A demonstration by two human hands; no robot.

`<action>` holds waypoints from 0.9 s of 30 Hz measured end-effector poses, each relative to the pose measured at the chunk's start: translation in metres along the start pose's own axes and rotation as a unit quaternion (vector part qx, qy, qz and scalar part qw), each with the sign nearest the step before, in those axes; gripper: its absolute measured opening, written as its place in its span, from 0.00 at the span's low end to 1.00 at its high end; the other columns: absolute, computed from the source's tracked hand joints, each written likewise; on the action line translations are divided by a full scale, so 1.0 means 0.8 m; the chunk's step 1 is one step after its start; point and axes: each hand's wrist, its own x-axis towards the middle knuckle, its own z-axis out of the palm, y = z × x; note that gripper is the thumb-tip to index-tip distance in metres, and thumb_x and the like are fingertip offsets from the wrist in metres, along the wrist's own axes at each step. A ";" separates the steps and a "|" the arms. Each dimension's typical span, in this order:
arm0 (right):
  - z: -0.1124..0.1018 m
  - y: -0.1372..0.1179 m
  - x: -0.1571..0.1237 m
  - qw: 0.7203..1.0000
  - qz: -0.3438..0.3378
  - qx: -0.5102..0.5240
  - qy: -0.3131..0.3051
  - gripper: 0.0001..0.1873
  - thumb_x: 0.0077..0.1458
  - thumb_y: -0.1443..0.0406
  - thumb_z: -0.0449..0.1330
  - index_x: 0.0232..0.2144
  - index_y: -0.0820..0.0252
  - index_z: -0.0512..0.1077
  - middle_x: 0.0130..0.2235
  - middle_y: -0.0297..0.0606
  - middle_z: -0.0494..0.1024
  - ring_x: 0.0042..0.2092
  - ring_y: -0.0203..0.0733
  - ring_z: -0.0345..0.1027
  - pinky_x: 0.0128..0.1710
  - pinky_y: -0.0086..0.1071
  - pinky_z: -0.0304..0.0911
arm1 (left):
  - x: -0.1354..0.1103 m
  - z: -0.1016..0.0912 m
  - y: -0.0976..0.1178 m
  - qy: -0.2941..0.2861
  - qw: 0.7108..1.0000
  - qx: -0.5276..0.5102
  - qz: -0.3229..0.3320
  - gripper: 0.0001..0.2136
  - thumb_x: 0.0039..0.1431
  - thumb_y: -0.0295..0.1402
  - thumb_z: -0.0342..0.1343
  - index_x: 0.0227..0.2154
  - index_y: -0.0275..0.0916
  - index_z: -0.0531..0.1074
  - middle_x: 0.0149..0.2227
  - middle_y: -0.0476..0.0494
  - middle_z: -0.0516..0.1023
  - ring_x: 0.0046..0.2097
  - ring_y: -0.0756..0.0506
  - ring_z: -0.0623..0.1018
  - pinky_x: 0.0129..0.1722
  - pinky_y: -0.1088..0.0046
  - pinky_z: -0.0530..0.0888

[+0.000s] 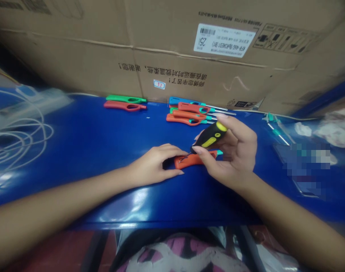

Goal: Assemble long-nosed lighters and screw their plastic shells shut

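My right hand (234, 155) is closed round a black and yellow screwdriver (210, 136), its tip pointing down and left onto an orange plastic handle piece (193, 159) lying on the blue table (93, 143). My left hand (155, 164) rests on the table with fingers curled, pinching the left end of that orange piece. A teal part shows at the piece's right end.
A pile of orange, teal and blue handled tools (195, 112) lies behind my hands. A green and a red handle (125, 102) lie to the back left. Large cardboard boxes (172, 49) wall off the back. White cable coils (16, 139) sit at left; more small parts (277, 128) at right.
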 end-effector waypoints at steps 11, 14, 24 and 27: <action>0.006 0.000 -0.004 1.000 0.004 0.013 -0.001 0.40 0.57 0.70 0.66 0.66 0.45 0.57 0.61 0.40 0.70 0.42 0.42 0.78 0.34 0.35 0.81 | 0.001 0.000 0.000 -0.005 1.000 -0.002 -0.002 0.17 0.59 0.33 0.65 0.50 0.34 0.75 0.46 0.38 0.81 0.49 0.42 0.79 0.51 0.64 0.75; 0.005 0.001 -0.004 1.000 0.009 0.011 -0.004 0.39 0.57 0.70 0.66 0.66 0.45 0.58 0.60 0.40 0.70 0.42 0.42 0.78 0.34 0.36 0.81 | 0.000 -0.001 0.001 -0.007 1.000 -0.003 -0.003 0.17 0.59 0.32 0.65 0.50 0.35 0.75 0.47 0.38 0.81 0.49 0.42 0.79 0.51 0.63 0.76; -0.006 -0.002 0.011 0.995 0.076 -0.001 -0.065 0.37 0.60 0.66 0.62 0.67 0.45 0.55 0.63 0.41 0.68 0.45 0.48 0.77 0.29 0.37 0.78 | 0.000 -0.002 0.000 -0.011 1.000 -0.007 -0.010 0.18 0.60 0.32 0.63 0.53 0.37 0.74 0.50 0.38 0.81 0.51 0.41 0.79 0.54 0.62 0.75; -0.012 0.003 0.019 0.996 0.041 -0.049 -0.062 0.35 0.56 0.62 0.68 0.62 0.45 0.63 0.60 0.39 0.72 0.44 0.47 0.77 0.26 0.35 0.75 | 0.001 0.001 0.000 -0.002 1.000 -0.008 -0.012 0.17 0.59 0.32 0.64 0.51 0.36 0.75 0.49 0.38 0.81 0.51 0.41 0.79 0.54 0.62 0.75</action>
